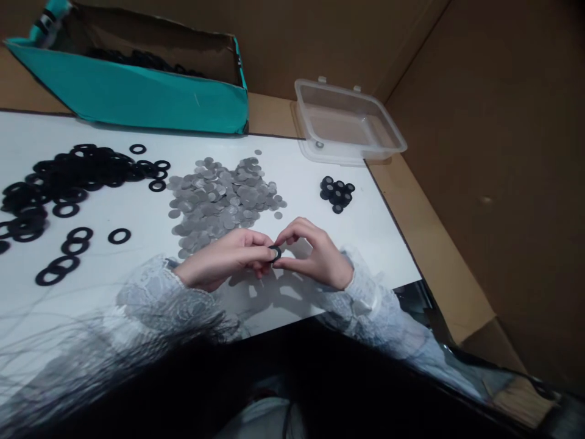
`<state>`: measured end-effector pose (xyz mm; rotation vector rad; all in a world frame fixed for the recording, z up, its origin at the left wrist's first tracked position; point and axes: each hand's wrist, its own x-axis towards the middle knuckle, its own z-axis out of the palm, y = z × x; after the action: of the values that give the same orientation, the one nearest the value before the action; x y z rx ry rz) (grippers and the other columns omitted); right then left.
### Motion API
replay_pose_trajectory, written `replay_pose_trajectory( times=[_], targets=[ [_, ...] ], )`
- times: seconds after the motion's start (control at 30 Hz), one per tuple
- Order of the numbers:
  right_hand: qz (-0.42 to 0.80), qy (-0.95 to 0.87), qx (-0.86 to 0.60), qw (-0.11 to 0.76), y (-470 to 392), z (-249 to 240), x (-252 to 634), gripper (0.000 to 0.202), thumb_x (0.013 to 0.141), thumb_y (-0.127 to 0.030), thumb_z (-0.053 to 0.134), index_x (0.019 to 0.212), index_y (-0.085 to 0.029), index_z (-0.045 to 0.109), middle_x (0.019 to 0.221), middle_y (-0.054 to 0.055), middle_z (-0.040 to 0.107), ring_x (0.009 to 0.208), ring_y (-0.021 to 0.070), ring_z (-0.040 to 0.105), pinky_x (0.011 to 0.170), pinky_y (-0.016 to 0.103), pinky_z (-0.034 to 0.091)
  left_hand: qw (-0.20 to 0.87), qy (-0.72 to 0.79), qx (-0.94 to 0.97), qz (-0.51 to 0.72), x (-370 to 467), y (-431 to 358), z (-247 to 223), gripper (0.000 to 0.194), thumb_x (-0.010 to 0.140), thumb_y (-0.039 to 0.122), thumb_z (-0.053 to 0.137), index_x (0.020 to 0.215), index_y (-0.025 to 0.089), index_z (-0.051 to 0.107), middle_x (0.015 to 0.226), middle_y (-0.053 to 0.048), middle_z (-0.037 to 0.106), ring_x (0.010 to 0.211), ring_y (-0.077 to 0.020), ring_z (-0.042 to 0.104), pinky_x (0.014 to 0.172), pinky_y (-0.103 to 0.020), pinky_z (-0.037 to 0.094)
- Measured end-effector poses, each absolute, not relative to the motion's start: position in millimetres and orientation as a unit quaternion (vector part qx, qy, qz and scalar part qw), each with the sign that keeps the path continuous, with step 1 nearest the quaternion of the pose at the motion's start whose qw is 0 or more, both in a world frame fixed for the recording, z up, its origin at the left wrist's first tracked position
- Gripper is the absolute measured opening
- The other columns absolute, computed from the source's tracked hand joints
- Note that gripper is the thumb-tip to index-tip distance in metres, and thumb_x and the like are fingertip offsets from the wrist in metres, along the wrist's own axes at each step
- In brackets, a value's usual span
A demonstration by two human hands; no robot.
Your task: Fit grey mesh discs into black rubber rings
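Note:
Between my two hands is a black rubber ring (278, 253), raised a little above the white sheet. My left hand (235, 253) pinches it from the left, its thumb lying over the ring's opening. From the right, the thumb and index finger of my right hand (311, 251) meet the ring's edge. Whether a disc sits inside the ring is hidden by the thumb. Just beyond my left hand spreads a pile of small grey mesh-like discs (214, 201). A small cluster of black rings with grey centres (337, 194) lies beyond my right hand.
Many loose black rings (82, 167) are heaped at the left of the white sheet (146, 201). Behind them stands a teal cardboard box (159, 100) with more rings inside. A clear plastic container (351, 116) stands at the back right. Brown cardboard walls (484, 164) enclose the right side.

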<state>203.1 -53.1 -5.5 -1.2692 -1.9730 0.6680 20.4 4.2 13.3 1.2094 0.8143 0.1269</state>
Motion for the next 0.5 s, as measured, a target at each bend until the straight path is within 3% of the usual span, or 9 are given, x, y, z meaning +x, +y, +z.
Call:
replay_pose_trajectory(
  times=[0.1,0.2,0.37,0.5],
  targets=[
    [0.212,-0.773,-0.475,0.362,-60.1,-10.8,199.5,0.024,0.076,-0.030,0.076,0.090,-0.016,0.063,0.079,0.001,0.059,0.079,0.0147,0.055,0.075,0.030,0.049,0.744,0.369,0.556,0.044,20.5,3.5,13.0,0.017,0.069,0.029,0.066,0.059,0.017,0.062,0.053,0.002,0.055,0.048,-0.0088,0.046,0.045,-0.018,0.037],
    [0.256,-0.787,-0.433,0.358,-54.9,-7.8,203.3,0.021,0.077,-0.025,0.074,0.092,-0.014,0.065,0.078,0.001,0.058,0.079,0.0134,0.055,0.077,0.029,0.049,0.744,0.363,0.559,0.045,19.2,3.6,11.0,0.015,0.068,0.031,0.067,0.062,0.018,0.064,0.057,0.001,0.058,0.050,-0.0095,0.048,0.045,-0.019,0.038],
    [0.388,-0.810,-0.354,0.258,-37.4,7.4,213.3,0.021,0.077,-0.023,0.075,0.094,-0.016,0.065,0.081,0.000,0.058,0.082,0.0126,0.055,0.081,0.029,0.051,0.771,0.305,0.558,-0.014,15.6,6.5,8.9,0.012,0.066,0.030,0.067,0.066,0.018,0.068,0.059,0.001,0.061,0.055,-0.0107,0.053,0.053,-0.020,0.043],
    [0.351,-0.838,-0.362,0.212,-42.7,12.2,209.4,0.014,0.083,-0.021,0.067,0.096,-0.017,0.064,0.088,0.004,0.061,0.087,0.0144,0.055,0.083,0.030,0.050,0.735,0.306,0.604,-0.035,16.2,8.7,8.6,0.014,0.068,0.030,0.064,0.060,0.018,0.063,0.055,0.002,0.058,0.054,-0.0111,0.052,0.051,-0.020,0.040]
  ],
)
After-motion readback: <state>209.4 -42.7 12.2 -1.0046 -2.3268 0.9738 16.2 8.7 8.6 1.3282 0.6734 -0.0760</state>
